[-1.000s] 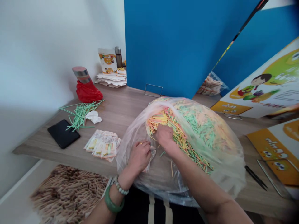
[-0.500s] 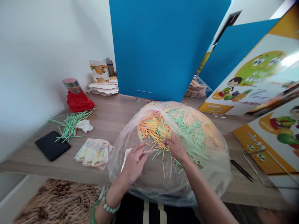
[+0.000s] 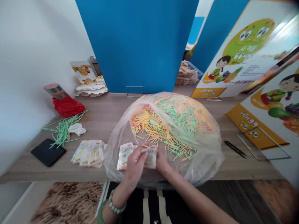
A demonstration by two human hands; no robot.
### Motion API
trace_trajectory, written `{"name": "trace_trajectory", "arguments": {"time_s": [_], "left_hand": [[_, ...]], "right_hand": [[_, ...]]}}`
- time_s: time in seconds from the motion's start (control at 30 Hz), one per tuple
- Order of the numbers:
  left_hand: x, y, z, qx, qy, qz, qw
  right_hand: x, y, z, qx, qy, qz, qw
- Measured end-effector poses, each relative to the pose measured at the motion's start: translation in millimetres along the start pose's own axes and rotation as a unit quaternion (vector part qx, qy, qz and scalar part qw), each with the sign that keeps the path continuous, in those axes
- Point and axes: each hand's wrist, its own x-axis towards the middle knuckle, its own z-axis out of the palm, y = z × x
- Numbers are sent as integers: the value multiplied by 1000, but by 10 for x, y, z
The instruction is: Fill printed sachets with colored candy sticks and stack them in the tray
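Note:
A big clear plastic bag (image 3: 205, 149) lies open on the wooden table (image 3: 109, 115), full of short coloured sticks (image 3: 168, 121) in yellow, orange and green. At its near mouth my left hand (image 3: 134, 166) and my right hand (image 3: 162, 161) meet. Both pinch a small printed packet (image 3: 151, 157) held upright between them, with a few sticks at its top. Another small packet (image 3: 125, 151) lies just left of my left hand, inside the bag's edge.
A pile of filled packets (image 3: 88, 152) lies left of the bag, then a black phone (image 3: 48, 152), green sticks (image 3: 62, 129), a tissue and a red bag with a flask (image 3: 64, 102). Black snips (image 3: 234, 148) lie to the right. Blue dividers and printed boards stand behind.
My right hand left the stick pile and came back to the bag's mouth. Both hands now hold a packet between them. The view swung to the left.

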Motion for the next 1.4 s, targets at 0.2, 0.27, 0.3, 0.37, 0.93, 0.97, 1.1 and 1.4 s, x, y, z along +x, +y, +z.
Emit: {"name": "trace_trajectory", "arguments": {"time_s": [0.2, 0.27, 0.3, 0.37, 0.93, 0.97, 1.1, 1.4], "left_hand": [[19, 92, -188, -189, 60, -162, 967], [38, 93, -189, -213, 40, -169, 962], [48, 96, -188, -213, 29, -167, 962], [74, 100, -187, -208, 6, -174, 963], [155, 34, 54, -174, -93, -175, 965], [163, 25, 56, -183, -110, -177, 961], [199, -23, 52, -171, -132, -178, 960], [221, -56, 62, -110, -66, -186, 974]], "right_hand": [[-23, -24, -142, -20, 12, 40, 999], [-55, -9, -153, -54, -11, 25, 998], [-78, 2, -155, -81, -27, 9, 996], [-127, 23, -162, -131, -42, -22, 990], [-110, 79, -442, -100, 19, 16, 995], [-112, 81, -444, -113, 11, 7, 994], [-132, 89, -433, -139, -36, -27, 989], [-100, -20, -521, -58, 6, 69, 996]]}}
